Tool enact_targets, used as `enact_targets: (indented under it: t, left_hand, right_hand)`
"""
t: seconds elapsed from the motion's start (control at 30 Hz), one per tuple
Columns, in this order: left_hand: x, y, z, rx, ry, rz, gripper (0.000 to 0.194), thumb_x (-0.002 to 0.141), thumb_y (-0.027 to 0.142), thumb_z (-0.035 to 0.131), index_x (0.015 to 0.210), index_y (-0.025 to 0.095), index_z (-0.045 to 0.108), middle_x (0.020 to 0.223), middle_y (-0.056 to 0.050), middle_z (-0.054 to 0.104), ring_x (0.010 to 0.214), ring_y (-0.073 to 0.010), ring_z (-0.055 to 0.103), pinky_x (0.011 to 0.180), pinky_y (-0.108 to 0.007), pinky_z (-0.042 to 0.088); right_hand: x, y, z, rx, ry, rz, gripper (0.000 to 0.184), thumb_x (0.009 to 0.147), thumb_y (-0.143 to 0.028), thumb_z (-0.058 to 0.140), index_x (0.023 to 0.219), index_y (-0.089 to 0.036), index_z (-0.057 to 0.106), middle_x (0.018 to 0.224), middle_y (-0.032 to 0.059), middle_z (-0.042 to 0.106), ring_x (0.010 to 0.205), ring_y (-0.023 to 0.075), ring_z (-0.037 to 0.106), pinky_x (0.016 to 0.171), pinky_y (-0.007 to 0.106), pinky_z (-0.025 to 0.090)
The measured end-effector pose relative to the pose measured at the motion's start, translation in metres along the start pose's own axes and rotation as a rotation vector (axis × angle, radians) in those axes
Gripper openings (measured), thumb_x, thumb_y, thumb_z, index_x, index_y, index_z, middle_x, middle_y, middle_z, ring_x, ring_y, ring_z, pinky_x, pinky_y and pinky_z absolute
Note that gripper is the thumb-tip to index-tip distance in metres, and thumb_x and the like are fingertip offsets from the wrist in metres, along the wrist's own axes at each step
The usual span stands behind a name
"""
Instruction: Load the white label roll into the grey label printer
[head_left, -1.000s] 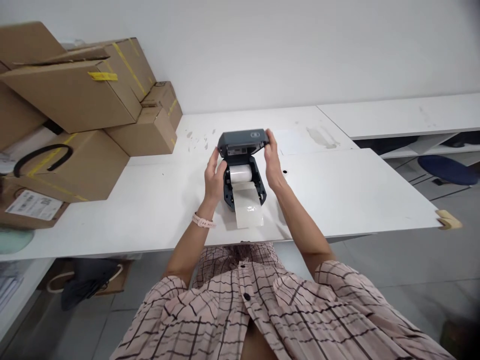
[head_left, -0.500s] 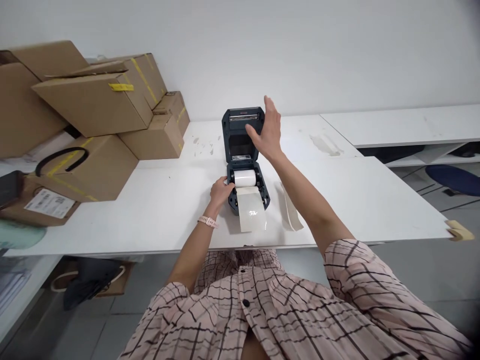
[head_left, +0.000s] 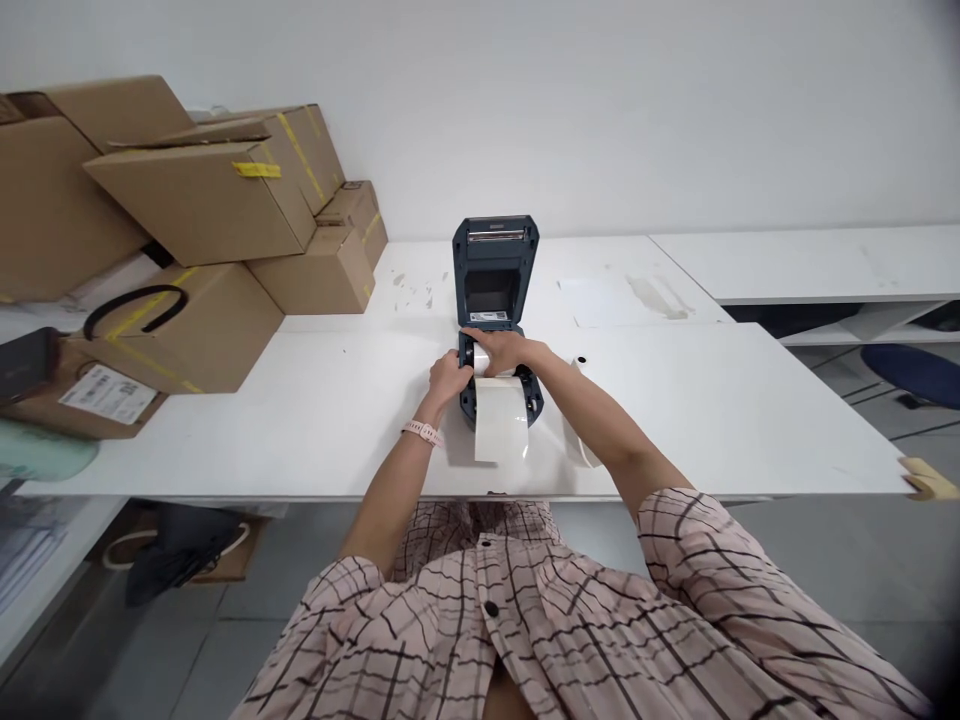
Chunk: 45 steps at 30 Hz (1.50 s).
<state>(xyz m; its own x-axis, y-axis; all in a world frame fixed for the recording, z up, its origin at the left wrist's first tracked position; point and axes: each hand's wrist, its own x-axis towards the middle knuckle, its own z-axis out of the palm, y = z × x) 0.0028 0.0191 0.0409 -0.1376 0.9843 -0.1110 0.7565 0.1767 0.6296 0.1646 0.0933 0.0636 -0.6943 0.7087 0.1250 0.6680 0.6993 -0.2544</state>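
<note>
A dark blue label printer (head_left: 492, 262) stands on the white table with its lid raised. In its bay lies a white label roll (head_left: 481, 360), from which a strip of labels (head_left: 501, 422) hangs out over the front. My right hand (head_left: 504, 350) reaches into the bay, its thumb and fingers around the roll and covering most of it. At the printer's left side my left hand (head_left: 448, 378) grips the edge of the base, the thumb over the rim close to the roll's end. A pink watch band (head_left: 422, 432) circles my left wrist.
Cardboard boxes (head_left: 202, 200) are stacked along the table's left side. A curled white label strip (head_left: 581, 445) lies right of the printer, partly behind my right forearm. A tan corner guard (head_left: 928, 478) sits at the table's right corner, and a blue stool (head_left: 911, 372) stands beyond.
My right hand has come down from the raised lid into the printer's bay and taken hold of the label roll. The lid stays up; my left hand remains at the left edge.
</note>
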Motion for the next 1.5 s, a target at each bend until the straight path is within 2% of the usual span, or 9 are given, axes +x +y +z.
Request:
enact_targets:
  t: [0.17, 0.33, 0.53, 0.73, 0.93, 1.03, 1.17, 1.33, 1.5]
  left_hand:
    - [-0.002, -0.005, 0.004, -0.098, 0.029, 0.015, 0.035, 0.080, 0.024, 0.059, 0.114, 0.020, 0.068, 0.103, -0.012, 0.077, 0.100, -0.0312, 0.071, 0.079, -0.036, 0.049]
    - [-0.004, -0.007, 0.007, -0.164, 0.046, 0.001, 0.041, 0.080, 0.024, 0.057, 0.119, 0.019, 0.067, 0.106, -0.013, 0.076, 0.099, -0.0303, 0.070, 0.081, -0.036, 0.049]
    - [-0.005, -0.006, 0.008, -0.189, 0.036, -0.014, 0.041, 0.081, 0.024, 0.056, 0.121, 0.018, 0.067, 0.102, -0.010, 0.075, 0.093, -0.0270, 0.069, 0.077, -0.034, 0.048]
    - [-0.004, -0.007, 0.008, -0.168, 0.049, -0.020, 0.040, 0.082, 0.023, 0.056, 0.120, 0.018, 0.067, 0.097, -0.008, 0.075, 0.088, -0.0250, 0.068, 0.075, -0.032, 0.048]
    - [-0.003, -0.009, 0.011, -0.199, 0.054, -0.015, 0.042, 0.082, 0.023, 0.055, 0.121, 0.019, 0.067, 0.092, -0.007, 0.073, 0.081, -0.0231, 0.066, 0.069, -0.031, 0.045]
    - [-0.003, -0.011, 0.013, -0.225, 0.056, -0.015, 0.042, 0.081, 0.023, 0.056, 0.121, 0.018, 0.067, 0.091, -0.007, 0.072, 0.079, -0.0224, 0.065, 0.069, -0.031, 0.045]
    - [-0.002, -0.013, 0.016, -0.284, 0.061, -0.006, 0.042, 0.081, 0.022, 0.055, 0.121, 0.018, 0.067, 0.090, -0.007, 0.072, 0.077, -0.0222, 0.065, 0.068, -0.031, 0.045]
    - [-0.002, -0.015, 0.018, -0.304, 0.069, -0.018, 0.043, 0.081, 0.023, 0.056, 0.122, 0.017, 0.067, 0.083, -0.005, 0.070, 0.074, -0.0217, 0.064, 0.067, -0.032, 0.045]
    - [-0.006, -0.009, 0.016, -0.279, 0.111, -0.012, 0.053, 0.080, 0.026, 0.062, 0.133, 0.019, 0.063, 0.087, -0.004, 0.069, 0.082, -0.0231, 0.066, 0.075, -0.033, 0.050]
  right_hand:
    - [-0.042, 0.014, -0.052, 0.399, -0.085, -0.112, 0.107, 0.067, -0.036, 0.087, 0.161, -0.030, 0.034, 0.164, 0.0100, 0.045, 0.143, 0.0320, 0.053, 0.113, 0.048, 0.048]
    - [-0.084, 0.057, -0.090, 0.699, 0.131, -0.083, 0.086, 0.069, -0.039, 0.087, 0.147, -0.027, 0.054, 0.154, 0.0099, 0.055, 0.141, 0.0321, 0.053, 0.116, 0.049, 0.047]
    - [-0.087, 0.116, -0.055, 0.743, 0.241, 0.187, 0.081, 0.065, -0.030, 0.083, 0.141, -0.023, 0.055, 0.156, 0.0156, 0.050, 0.147, 0.0353, 0.046, 0.115, 0.053, 0.048]
    - [-0.079, 0.131, -0.014, 0.724, 0.210, 0.343, 0.092, 0.063, -0.022, 0.081, 0.150, -0.021, 0.049, 0.156, 0.0172, 0.051, 0.149, 0.0372, 0.043, 0.121, 0.055, 0.042]
    - [-0.141, 0.142, -0.010, 1.035, 0.241, 0.392, 0.084, 0.075, -0.033, 0.079, 0.153, -0.032, 0.048, 0.160, 0.0109, 0.050, 0.149, 0.0338, 0.046, 0.119, 0.057, 0.043]
    - [-0.169, 0.136, 0.006, 1.091, 0.229, 0.413, 0.071, 0.069, -0.032, 0.081, 0.137, -0.029, 0.062, 0.151, 0.0113, 0.061, 0.136, 0.0325, 0.059, 0.109, 0.052, 0.051]
    - [-0.178, 0.107, 0.020, 1.132, 0.213, 0.495, 0.053, 0.063, -0.042, 0.087, 0.110, -0.021, 0.072, 0.112, 0.0099, 0.078, 0.087, 0.0227, 0.073, 0.081, 0.039, 0.059]
    - [-0.171, 0.054, -0.036, 1.190, 0.376, 0.174, 0.059, 0.079, -0.065, 0.074, 0.125, -0.029, 0.067, 0.106, 0.0057, 0.075, 0.091, 0.0228, 0.072, 0.077, 0.034, 0.057]
    - [-0.105, -0.001, -0.075, 0.588, 0.141, -0.046, 0.049, 0.094, -0.050, 0.063, 0.136, -0.024, 0.063, 0.126, 0.0108, 0.073, 0.104, 0.0270, 0.069, 0.090, 0.039, 0.053]
